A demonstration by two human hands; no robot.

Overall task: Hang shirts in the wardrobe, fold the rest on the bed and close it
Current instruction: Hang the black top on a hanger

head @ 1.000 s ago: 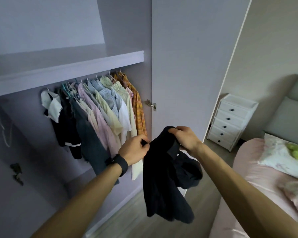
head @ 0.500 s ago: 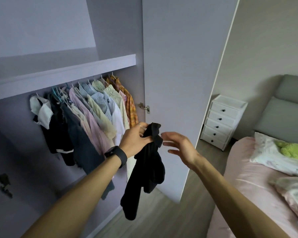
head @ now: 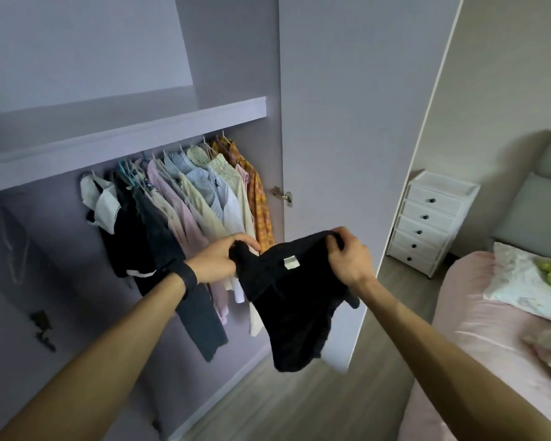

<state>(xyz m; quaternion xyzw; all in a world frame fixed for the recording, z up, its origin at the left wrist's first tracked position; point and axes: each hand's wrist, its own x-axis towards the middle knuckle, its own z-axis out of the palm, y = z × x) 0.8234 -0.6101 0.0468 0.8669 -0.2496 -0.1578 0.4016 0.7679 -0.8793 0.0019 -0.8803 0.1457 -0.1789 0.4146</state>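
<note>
Both hands [head: 218,261] [head: 350,259] grip a black garment [head: 295,300], its type seemingly unclear.

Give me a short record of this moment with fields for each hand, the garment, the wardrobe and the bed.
left hand: grips one upper corner of the black fabric garment
right hand: grips the opposite upper edge
garment state: stretched between both hands in the air, small white label facing the camera, lower part hanging free
lilac wardrobe: door open; row of hanging shirts under the shelf
pink-sheeted bed: at the right, pillows on it, garment not on it
</note>
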